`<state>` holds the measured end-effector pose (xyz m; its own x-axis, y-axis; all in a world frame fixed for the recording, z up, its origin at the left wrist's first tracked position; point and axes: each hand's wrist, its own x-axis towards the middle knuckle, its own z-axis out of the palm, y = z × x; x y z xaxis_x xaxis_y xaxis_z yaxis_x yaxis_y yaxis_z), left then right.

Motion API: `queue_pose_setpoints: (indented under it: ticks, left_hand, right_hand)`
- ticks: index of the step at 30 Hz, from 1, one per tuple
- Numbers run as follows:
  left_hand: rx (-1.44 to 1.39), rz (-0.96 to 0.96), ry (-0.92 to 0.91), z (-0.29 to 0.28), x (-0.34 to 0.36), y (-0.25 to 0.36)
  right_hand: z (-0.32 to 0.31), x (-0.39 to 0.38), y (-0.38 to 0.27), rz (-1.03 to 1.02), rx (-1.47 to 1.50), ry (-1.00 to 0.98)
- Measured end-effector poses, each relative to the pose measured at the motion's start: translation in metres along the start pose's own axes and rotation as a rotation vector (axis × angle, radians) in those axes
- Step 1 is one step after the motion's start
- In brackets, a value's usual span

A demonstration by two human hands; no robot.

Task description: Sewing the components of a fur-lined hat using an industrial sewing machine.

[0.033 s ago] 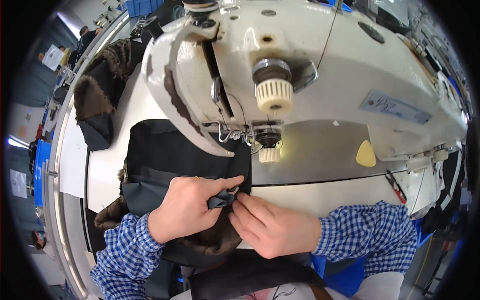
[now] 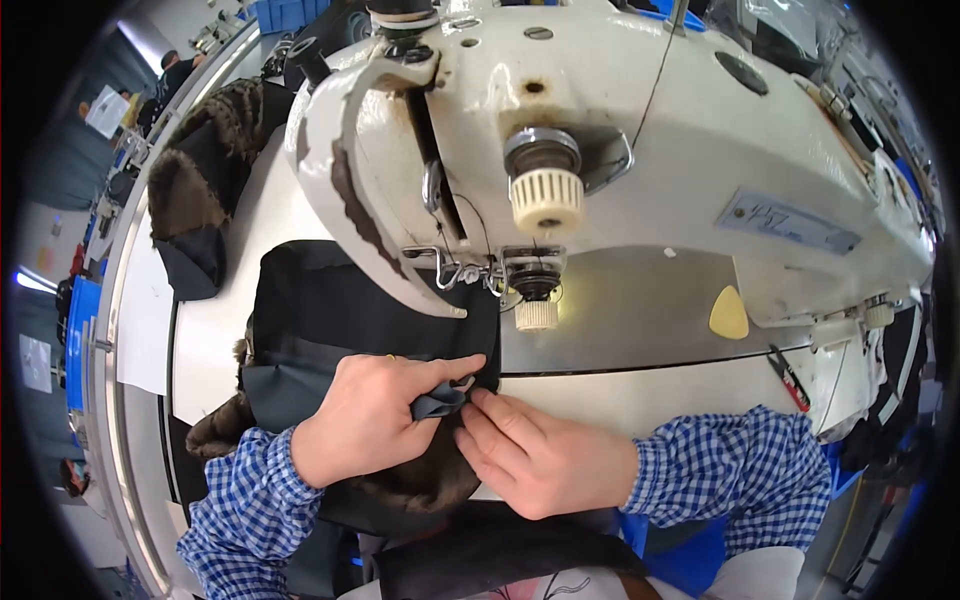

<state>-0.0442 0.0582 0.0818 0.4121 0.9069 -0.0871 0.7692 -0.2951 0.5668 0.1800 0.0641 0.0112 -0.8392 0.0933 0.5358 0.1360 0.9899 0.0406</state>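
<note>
Dark cloth [image 2: 340,295] with brown fur [image 2: 425,483] showing at its lower edge lies across the sewing machine's bed, partly under the needle area. On its right edge, just in front of the machine head, both my hands meet. With the index finger stretched along the edge, my left hand [image 2: 365,415] grips a folded bit of the cloth beneath its curled fingers. Thumb and fingertips of my right hand [image 2: 550,462] pinch the same edge from the right. A small pale piece shows between the fingertips; I cannot make out what it is.
Above my hands hangs the white sewing machine head [image 2: 640,150], with a curved guard [image 2: 355,200] at left. A yellow rounded chalk-like piece [image 2: 729,312] and red-handled thread snips [image 2: 790,380] lie to the right. More fur-lined cloth [image 2: 205,180] rests at far left.
</note>
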Motion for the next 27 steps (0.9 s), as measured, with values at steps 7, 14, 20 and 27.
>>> queue_pose_setpoints:
  ticks: [7,14,20,27]
  left_hand:
    - [-0.03,0.066,0.013,0.0,0.002,-0.01]
    - [-0.013,0.041,-0.011,-0.001,0.007,-0.014]
    - [-0.009,0.044,0.012,-0.001,0.01,-0.017]
    - [0.06,0.036,0.007,-0.003,0.015,-0.014]
  right_hand:
    - [0.005,0.003,0.004,0.01,0.002,0.033]
    - [0.003,0.006,0.011,0.008,-0.033,0.022]
    - [0.006,0.007,0.016,0.021,-0.04,0.03]
    - [0.008,0.008,0.02,0.046,-0.057,0.037]
